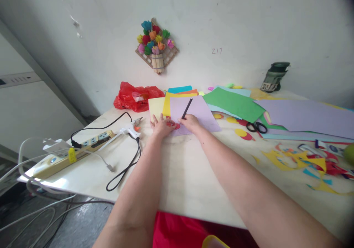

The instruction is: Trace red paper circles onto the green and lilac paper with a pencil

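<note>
My right hand (pixel 190 122) grips a dark pen (pixel 187 108), its tip down on a lilac sheet of paper (pixel 201 111). My left hand (pixel 161 125) lies with fingers spread over the left edge of that sheet. By its fingertips is a small red paper round (pixel 174 125), partly hidden by the fingers. A faint curved line shows on the lilac sheet just below the pen tip. Beneath and behind the lilac sheet lie a yellow sheet (pixel 167 102) and a pale yellow sheet (pixel 155 107).
Left are a glue gun (pixel 131 130), a power strip (pixel 91 144) and loose cables. A red plastic bag (pixel 135 96) sits behind. To the right lie black scissors (pixel 256 127), yellow and red rounds (pixel 243 133), green paper (pixel 235 102) and paper scraps (pixel 298 159). A bottle (pixel 275 77) stands far right.
</note>
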`<action>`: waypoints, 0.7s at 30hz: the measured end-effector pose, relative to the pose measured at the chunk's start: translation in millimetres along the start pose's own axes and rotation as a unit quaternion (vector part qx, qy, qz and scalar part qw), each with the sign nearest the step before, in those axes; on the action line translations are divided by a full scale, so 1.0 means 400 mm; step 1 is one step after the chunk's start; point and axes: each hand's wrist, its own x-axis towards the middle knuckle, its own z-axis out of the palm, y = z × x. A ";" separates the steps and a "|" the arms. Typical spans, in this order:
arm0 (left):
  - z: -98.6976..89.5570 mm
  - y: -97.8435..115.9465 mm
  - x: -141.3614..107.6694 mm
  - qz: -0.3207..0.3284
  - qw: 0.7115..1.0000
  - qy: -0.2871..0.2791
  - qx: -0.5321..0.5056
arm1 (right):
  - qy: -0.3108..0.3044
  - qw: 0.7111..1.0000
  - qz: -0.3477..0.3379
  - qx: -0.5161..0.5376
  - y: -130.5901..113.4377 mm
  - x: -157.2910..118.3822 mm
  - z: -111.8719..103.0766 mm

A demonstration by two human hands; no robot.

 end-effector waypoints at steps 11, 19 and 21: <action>-0.006 0.004 -0.004 -0.005 1.000 -0.004 -0.001 | 0.005 1.000 0.000 -0.018 -0.007 -0.007 -0.006; -0.003 0.001 -0.002 -0.001 1.000 -0.001 -0.007 | -0.005 0.999 0.007 -0.034 -0.016 -0.013 -0.013; -0.002 0.000 -0.001 0.000 1.000 -0.002 -0.007 | -0.005 0.999 0.005 -0.037 -0.016 -0.014 -0.014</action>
